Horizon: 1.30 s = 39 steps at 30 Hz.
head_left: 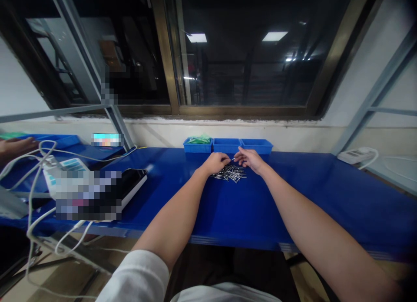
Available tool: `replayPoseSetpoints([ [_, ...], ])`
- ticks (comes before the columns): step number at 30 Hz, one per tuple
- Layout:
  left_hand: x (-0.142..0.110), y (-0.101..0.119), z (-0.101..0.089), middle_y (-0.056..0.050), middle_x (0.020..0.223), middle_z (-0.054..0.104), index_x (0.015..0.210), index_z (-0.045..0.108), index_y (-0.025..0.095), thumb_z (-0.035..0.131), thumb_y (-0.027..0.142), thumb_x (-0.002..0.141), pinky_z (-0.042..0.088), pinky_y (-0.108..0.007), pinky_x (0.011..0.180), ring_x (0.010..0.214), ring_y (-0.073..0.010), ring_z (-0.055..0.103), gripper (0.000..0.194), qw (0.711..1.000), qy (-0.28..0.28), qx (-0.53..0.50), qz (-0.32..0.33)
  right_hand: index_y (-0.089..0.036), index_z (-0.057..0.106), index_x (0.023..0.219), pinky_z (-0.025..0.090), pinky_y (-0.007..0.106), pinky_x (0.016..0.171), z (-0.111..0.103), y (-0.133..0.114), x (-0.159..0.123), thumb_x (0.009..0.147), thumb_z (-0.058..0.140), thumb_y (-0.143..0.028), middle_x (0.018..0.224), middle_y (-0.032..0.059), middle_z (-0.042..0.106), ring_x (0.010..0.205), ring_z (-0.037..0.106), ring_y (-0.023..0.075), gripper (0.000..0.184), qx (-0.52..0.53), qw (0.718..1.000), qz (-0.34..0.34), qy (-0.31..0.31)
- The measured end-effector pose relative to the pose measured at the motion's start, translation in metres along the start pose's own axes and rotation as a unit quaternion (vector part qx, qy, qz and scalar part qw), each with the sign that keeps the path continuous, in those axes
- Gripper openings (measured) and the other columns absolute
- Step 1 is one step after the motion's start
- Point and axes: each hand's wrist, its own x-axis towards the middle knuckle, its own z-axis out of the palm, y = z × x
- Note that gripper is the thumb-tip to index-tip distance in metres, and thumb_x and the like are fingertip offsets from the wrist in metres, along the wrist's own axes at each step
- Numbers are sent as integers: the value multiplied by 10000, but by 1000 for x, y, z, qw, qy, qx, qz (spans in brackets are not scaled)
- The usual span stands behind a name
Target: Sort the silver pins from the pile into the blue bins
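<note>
A heap of thin, silvery metal pins point(231, 174) lies on the blue tabletop point(234, 211); their exact kind is too small to tell. My left hand point(216, 162) is at the heap's left edge, fingers curled together, and whatever is in them is hidden. Just to the right, my right hand point(251, 160) pinches a slim, shiny metal pin point(233, 159) between thumb and fingertips. This pin points towards my left hand, above the heap. The two hands are close together but apart.
Behind the heap stand three blue bins point(227, 145), the left one holding green plastic point(199, 139). A phone point(135, 178) and white cables point(31, 206) are at left. Another person's hand point(18, 145) shows at far left. A white power strip point(356, 155) lies at right.
</note>
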Motion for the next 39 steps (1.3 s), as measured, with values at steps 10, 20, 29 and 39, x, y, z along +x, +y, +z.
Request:
replayPoseSetpoints([
  [10, 1, -3, 3, -27, 773, 669, 789, 667, 146, 467, 325, 797, 416, -235, 666, 680, -139, 576, 268, 1000, -4, 10, -19, -121, 629, 749, 317, 173, 361, 2, -4, -3, 715, 543, -550, 658, 100, 656, 465, 514, 92, 439, -5, 1000, 1, -21],
  [20, 1, -9, -2, -43, 879, 671, 923, 640, 168, 413, 333, 833, 427, -250, 749, 822, -177, 600, 295, 995, 73, -2, -74, -133, 565, 585, 239, 183, 325, -16, 4, 6, 716, 334, -722, 471, 65, 561, 357, 421, 76, 645, -71, 993, 33, 88],
  [29, 4, -18, 2, -52, 944, 666, 980, 618, 183, 417, 254, 821, 436, -255, 781, 889, -191, 600, 266, 992, 78, 23, -93, -155, 401, 1265, 419, 225, 450, -52, 6, 15, 792, 51, -659, 1098, 151, 600, 674, 585, 153, 775, -55, 982, -53, 173],
  [39, -5, -12, 0, -114, 1369, 361, 1303, 395, 181, 501, 649, 668, 278, -378, 1004, 1255, -292, 323, 796, 984, -122, 27, -124, -164, 668, 859, 421, 238, 629, -25, 11, 8, 619, 670, -432, 766, 46, 665, 664, 577, 136, 360, -349, 933, -51, 69],
])
